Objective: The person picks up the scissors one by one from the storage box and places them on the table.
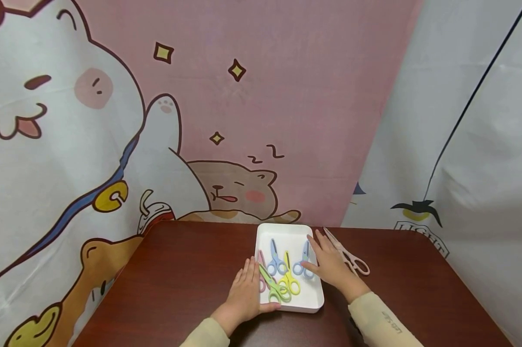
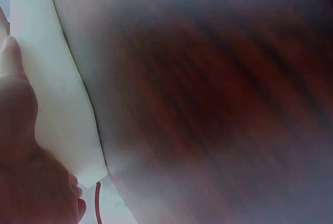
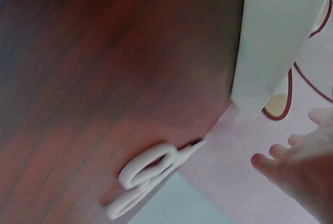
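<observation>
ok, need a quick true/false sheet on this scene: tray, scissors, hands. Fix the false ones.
1. The tray is white. True.
2. A pale pair of scissors lies on the table, to the right of the tray. True.
3. The yellow scissors lie outside the tray. False: the yellow scissors lie inside it.
4. The left hand is at the tray's right side. False: the left hand is at its left side.
5. The right hand reaches over the tray's right rim. True.
6. The tray holds no blue scissors. False: it holds two pairs of blue scissors.
</observation>
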The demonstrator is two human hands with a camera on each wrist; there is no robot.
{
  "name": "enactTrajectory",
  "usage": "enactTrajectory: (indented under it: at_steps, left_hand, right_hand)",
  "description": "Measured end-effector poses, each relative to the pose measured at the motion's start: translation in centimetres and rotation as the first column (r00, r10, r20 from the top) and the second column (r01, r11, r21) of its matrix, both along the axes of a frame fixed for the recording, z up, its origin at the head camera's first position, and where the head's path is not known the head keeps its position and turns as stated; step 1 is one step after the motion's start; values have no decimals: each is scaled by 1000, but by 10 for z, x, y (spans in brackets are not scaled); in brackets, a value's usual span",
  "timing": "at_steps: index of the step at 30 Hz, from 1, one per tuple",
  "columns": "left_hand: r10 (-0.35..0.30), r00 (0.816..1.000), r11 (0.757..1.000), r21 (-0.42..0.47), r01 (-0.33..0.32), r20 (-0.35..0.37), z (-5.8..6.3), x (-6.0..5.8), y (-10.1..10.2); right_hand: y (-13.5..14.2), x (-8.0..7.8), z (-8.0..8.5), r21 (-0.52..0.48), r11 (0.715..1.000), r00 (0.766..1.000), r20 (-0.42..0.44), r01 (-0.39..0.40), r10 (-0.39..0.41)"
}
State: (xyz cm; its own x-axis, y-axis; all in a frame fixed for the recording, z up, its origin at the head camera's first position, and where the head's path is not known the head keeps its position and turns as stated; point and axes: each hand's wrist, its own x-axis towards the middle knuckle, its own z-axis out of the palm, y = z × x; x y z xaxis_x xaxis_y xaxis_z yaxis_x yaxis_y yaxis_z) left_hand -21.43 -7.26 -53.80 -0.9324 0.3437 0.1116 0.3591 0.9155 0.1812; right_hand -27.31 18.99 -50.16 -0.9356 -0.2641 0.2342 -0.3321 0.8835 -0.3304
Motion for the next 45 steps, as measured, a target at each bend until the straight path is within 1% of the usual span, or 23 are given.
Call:
enactTrajectory:
  at_steps: [4, 6, 12, 16, 24, 30, 34, 40, 45]
  left_hand:
    - [-3, 1000, 1000, 1, 3, 0, 0, 1, 1]
    - [-6, 1000, 1000, 3, 6, -2, 0, 1, 1]
    - [-6, 1000, 1000, 3, 6, -5, -1, 1, 0]
    - [-7, 1000, 1000, 5, 7, -3, -2, 1, 0]
    - [-10, 1000, 1000, -8, 10, -15, -2, 0, -1]
    - [-13, 1000, 1000, -4, 13, -15, -1, 0, -1]
    - [-13, 1000, 1000, 2, 13, -10, 0, 1, -1]
    - [-17, 1000, 1000, 1, 17, -20, 0, 0, -1]
    - [-27, 999, 1000, 4, 27, -25, 0, 1, -2]
  right_hand:
    - [-12, 3, 0, -4, 1000, 999, 49, -6, 7]
    - [-18, 5, 0, -11, 1000, 998, 59, -17, 17]
    - [-35, 7, 4, -19, 998, 998, 33, -58, 59]
    - [-46, 7, 5, 2, 997, 997, 29, -76, 76]
    - [-63, 7, 3, 33, 995, 995, 19, -94, 94]
    - [-76, 8, 6, 23, 994, 992, 64, -107, 105]
    - [-85, 7, 4, 44, 994, 991, 91, -105, 100]
    - [-96, 6, -1, 44, 996, 986, 155, -76, 69]
    - [-101, 7, -4, 51, 997, 980, 191, -61, 50]
